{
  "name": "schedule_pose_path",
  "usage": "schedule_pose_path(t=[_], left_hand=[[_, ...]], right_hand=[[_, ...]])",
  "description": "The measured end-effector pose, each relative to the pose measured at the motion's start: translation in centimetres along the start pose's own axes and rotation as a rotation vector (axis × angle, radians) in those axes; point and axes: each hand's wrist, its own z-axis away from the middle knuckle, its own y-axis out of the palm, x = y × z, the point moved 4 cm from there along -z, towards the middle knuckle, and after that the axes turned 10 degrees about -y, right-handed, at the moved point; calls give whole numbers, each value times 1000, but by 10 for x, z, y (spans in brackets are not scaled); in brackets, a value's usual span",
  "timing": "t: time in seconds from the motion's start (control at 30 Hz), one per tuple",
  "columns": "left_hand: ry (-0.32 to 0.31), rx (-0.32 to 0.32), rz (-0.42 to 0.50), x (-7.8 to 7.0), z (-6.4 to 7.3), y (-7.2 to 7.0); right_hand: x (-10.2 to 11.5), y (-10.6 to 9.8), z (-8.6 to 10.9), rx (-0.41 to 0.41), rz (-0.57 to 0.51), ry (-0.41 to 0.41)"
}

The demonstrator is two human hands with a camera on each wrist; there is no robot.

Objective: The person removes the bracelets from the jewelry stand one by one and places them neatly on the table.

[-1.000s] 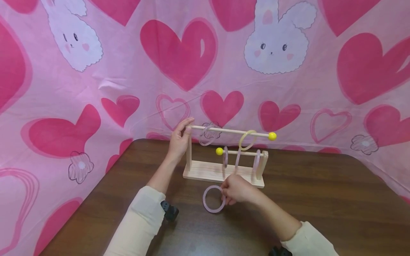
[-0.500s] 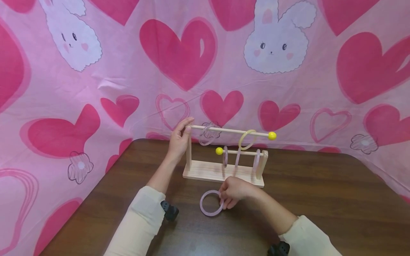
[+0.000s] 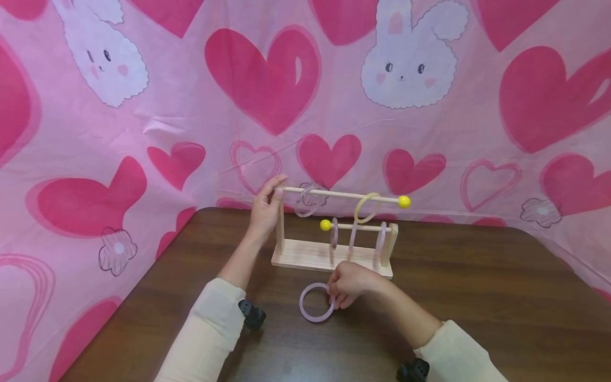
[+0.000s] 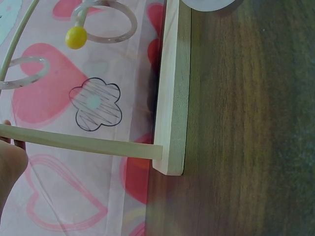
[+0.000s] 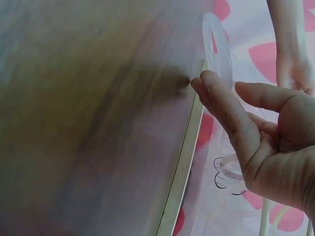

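My left hand (image 3: 264,212) grips the top of the left post of a pale wooden stand (image 3: 305,252), fingers at its far side. In the left wrist view the post (image 4: 83,142) runs from those fingers to the base. In front of the stand, my right hand (image 3: 350,284) pinches the right side of a pale purple bangle (image 3: 302,302), held upright close over the table. The right wrist view has this bangle (image 5: 227,59) partly hidden by the fingers. A yellow bangle (image 3: 356,210) and a pale purple one hang on the upper rod (image 3: 334,193); three purplish ones hang on the lower rod.
Yellow balls cap the free ends of the rods, the upper ball (image 3: 403,201) on the right and the lower ball (image 3: 325,225) on the left. Stand and arms are over a dark wooden table (image 3: 477,297). A pink heart-and-rabbit cloth (image 3: 343,116) hangs behind it.
My right hand and its bangle have shifted slightly toward me and left over the last second, staying nearly still lately. The left hand keeps its grip on the stand.
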Motion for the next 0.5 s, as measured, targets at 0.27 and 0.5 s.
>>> schedule_pose_path(t=[0.27,0.5], left_hand=[[22,-8,-6,1,0,0],[28,-17,-10,0,1,1]], right_hand=[[2,-1,1,-29,36,23],[5,-1,3,-55,52,36]])
